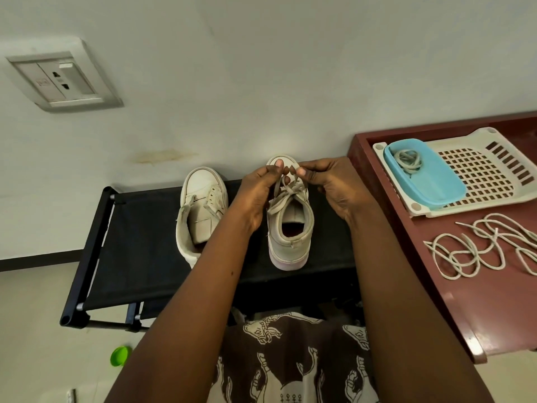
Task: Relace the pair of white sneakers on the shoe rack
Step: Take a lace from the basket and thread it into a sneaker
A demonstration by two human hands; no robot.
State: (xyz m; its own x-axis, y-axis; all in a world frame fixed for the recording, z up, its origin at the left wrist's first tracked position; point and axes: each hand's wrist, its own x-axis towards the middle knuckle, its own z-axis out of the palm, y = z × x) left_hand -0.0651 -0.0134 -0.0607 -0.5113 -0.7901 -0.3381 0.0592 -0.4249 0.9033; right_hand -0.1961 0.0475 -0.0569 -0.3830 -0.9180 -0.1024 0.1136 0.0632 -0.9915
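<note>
Our left hand (257,190) and right hand (329,187) each pinch the lace (286,196) over the right white sneaker (290,228) on the black shoe rack (139,242), laceless left sneaker (200,210) beside it, loose laces (482,248) on the red worktop (436,286), blue tub (424,173) behind.

No readable text anywhere in this view. The wall socket plate (62,80) carries a small pale label and a faint square marking, both too blurred to read. The brown garment (290,362) shows a pale figure print, pictures only, no letters. Neither sneaker shows a legible brand mark.
</note>
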